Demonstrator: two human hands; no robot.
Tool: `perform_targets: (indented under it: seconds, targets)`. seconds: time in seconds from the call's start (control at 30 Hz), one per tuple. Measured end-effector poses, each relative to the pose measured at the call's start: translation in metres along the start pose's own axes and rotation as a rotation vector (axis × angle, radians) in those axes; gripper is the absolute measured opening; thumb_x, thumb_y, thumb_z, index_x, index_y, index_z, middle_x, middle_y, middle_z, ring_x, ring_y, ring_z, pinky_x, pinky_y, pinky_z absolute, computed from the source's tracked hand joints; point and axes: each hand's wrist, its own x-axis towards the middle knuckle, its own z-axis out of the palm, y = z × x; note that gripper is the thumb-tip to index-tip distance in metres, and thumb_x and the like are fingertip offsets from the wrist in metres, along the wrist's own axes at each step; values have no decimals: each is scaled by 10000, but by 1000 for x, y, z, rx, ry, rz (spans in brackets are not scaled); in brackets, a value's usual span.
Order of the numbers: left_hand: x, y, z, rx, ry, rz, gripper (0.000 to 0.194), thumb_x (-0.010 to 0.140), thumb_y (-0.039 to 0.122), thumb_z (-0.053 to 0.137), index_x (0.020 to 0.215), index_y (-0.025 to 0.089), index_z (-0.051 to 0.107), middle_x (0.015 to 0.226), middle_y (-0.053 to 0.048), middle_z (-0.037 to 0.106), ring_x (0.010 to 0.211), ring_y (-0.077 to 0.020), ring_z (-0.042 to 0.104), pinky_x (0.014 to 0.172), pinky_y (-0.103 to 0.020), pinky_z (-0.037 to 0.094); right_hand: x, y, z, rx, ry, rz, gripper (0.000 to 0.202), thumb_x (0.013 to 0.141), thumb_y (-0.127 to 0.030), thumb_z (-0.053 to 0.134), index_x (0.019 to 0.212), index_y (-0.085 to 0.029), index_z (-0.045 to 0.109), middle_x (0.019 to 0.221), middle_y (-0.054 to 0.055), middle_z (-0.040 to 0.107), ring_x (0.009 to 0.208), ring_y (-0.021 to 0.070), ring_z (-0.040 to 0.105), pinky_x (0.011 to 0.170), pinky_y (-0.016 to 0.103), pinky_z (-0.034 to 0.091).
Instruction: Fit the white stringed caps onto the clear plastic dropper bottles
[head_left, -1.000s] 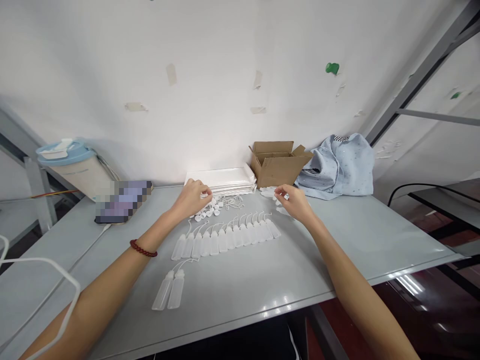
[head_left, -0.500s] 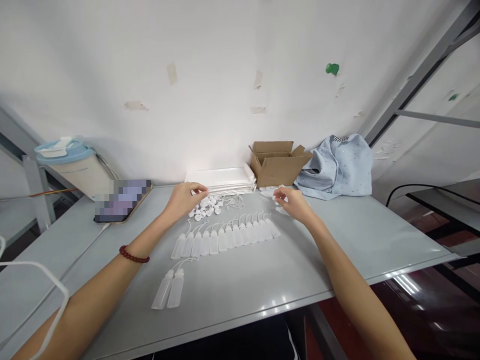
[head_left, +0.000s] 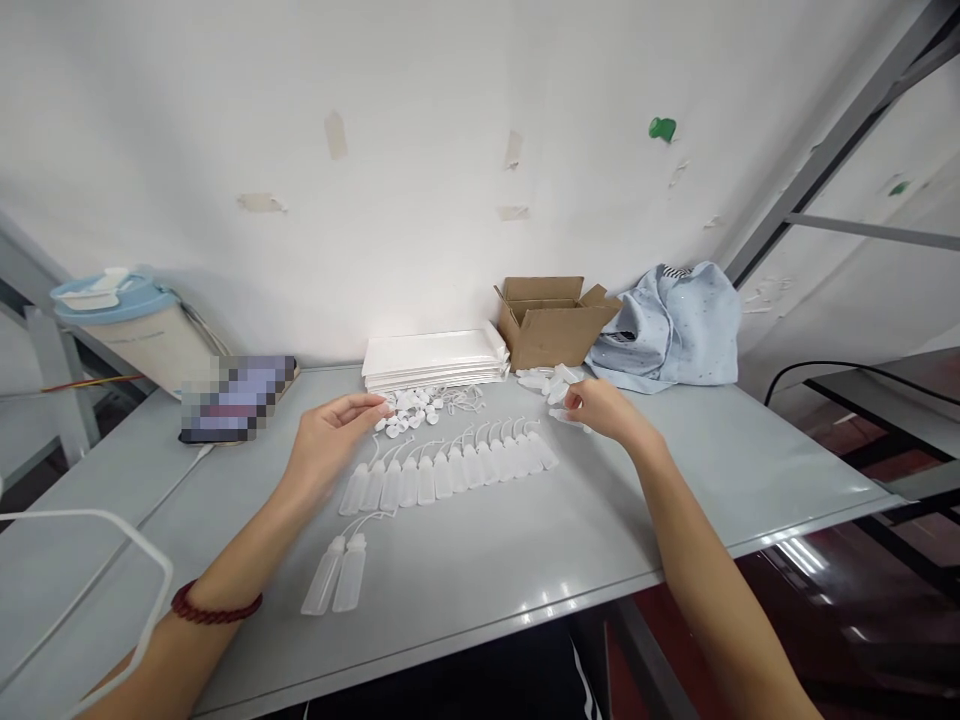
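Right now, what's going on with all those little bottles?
Someone is working at a grey table. Their left hand is by a pile of white caps, and their right hand is at a heap of clear pieces; I can't tell whether either grips anything. A row of little bottles lies on the table, with two more bottles nearer the person.

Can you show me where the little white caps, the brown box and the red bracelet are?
White caps (head_left: 415, 422): head view, on one cap near the front of the pile.
Brown box (head_left: 553, 340): head view, on its front wall.
Red bracelet (head_left: 215, 612): head view, on its band.
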Motion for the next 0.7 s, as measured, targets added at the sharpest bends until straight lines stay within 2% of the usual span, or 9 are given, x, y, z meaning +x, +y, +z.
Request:
perform_targets:
  seconds: [0.1,0.23,0.43,0.5,0.6,0.7]
  targets:
    - [-6,5,-1,-45,4,5,405,647,466,730,937,189,667,835,-57,736,863,-231,641,746,-318,471,-1,-4,-1,-42,-52,25,54,677,-115,636,660,-165,644,771,58,674,667,179,578,519,248,335]
    - [-11,7,2,-101,-14,10,359,645,456,742,886,195,692,825,-50,731,846,-212,635,733,-298,467,-1,-11,2,-69,-87,4,69,657,-127,674,715,-165,670,798,61,676,754,191,594,575,241,362]
    - [-17,8,4,-142,-56,-93,304,612,414,796,834,214,743,873,-54,736,882,-216,633,811,-327,488,0,-16,8,-74,11,-39,101,749,-155,599,818,-136,670,881,109,676,839,219,594,659,271,399]
    - [-21,10,4,-208,-93,-127,305,586,376,824,834,216,747,877,-50,738,925,-219,637,855,-330,490,-3,-24,12,-1,101,-116,132,779,-185,585,875,-133,659,910,110,672,855,222,592,675,283,419]
    - [-27,15,6,-290,-137,-154,307,561,324,850,828,213,749,850,-33,738,899,-193,649,852,-299,504,-14,-47,22,295,276,-365,151,812,-247,592,926,-159,638,897,82,666,803,197,597,626,277,450]
    - [-30,19,10,-413,-171,-190,281,563,264,857,814,194,751,798,-18,736,817,-147,659,806,-235,524,-32,-76,36,490,349,-580,164,838,-274,597,971,-183,623,877,66,654,759,172,598,628,281,484]
